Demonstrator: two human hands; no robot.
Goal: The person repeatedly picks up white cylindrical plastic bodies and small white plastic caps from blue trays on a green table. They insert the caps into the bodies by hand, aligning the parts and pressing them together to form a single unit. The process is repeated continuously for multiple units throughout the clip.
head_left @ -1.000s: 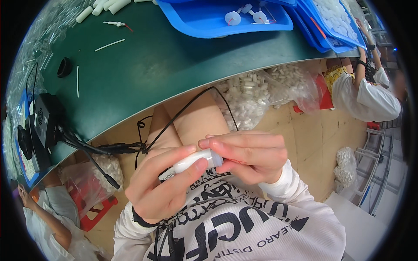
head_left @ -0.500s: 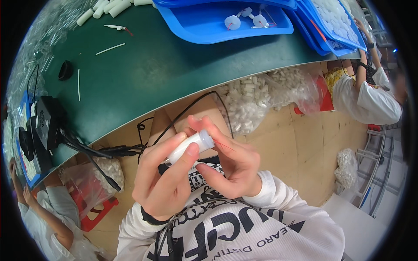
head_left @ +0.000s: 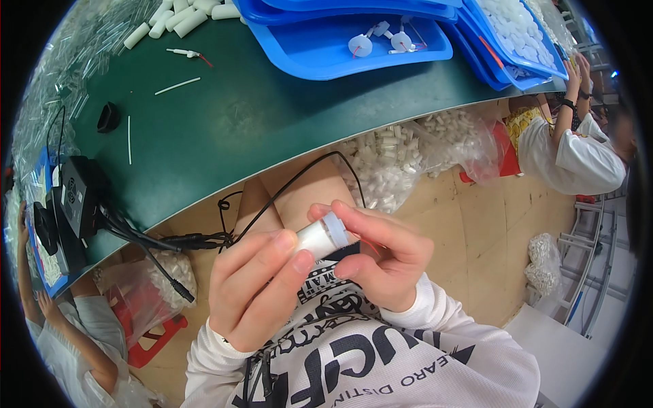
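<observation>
As before held at the lap, white cylinder (head_left: pixel 321 236) now tilted higher, both hands (head_left: pixel 309 272) clasping it

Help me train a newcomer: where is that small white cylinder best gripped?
Probably around its plain white barrel, from the left, as the left hand does. The white cylinder lies tilted, its clear-capped end toward the right hand.

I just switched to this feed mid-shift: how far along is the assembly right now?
Done: a few finished white round pieces with thin red wires lie in the blue tray. In hand: the left hand and right hand hold one small white cylinder by its capped end. Left: loose white tubes on the green table and bagged white parts below.
</observation>
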